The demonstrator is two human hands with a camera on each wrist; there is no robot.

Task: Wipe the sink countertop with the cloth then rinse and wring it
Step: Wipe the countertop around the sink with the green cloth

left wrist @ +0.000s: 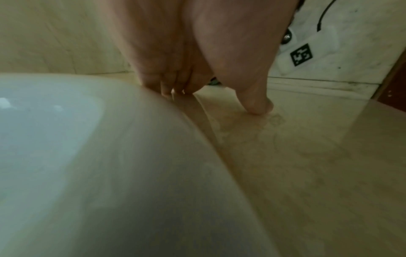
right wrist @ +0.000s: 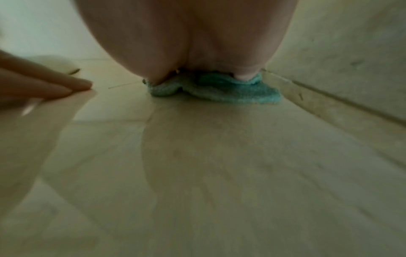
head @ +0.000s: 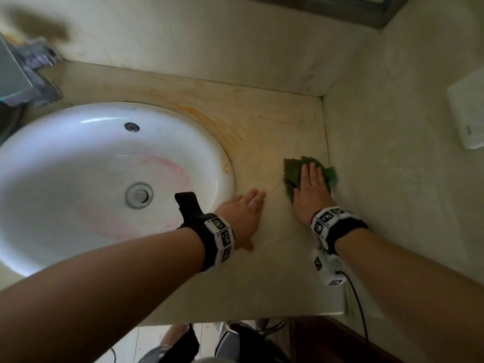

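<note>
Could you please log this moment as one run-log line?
phase: wiping | right hand: flat on cloth near wall | left hand: flat on countertop beside sink

You are standing in a bathroom: a round white basin (head: 78, 163) with drain and overflow is set in a stained beige stone table (head: 262, 121), with a mirror frame (head: 340, 9) above.

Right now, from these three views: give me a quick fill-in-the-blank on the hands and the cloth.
1. The right hand presses flat on the ____ cloth.
2. The left hand rests on the countertop beside the ____.
3. The cloth lies close to the ____ wall.
4. Orange stains ring the basin's ____.

Missing: green; sink; right; rim
</note>
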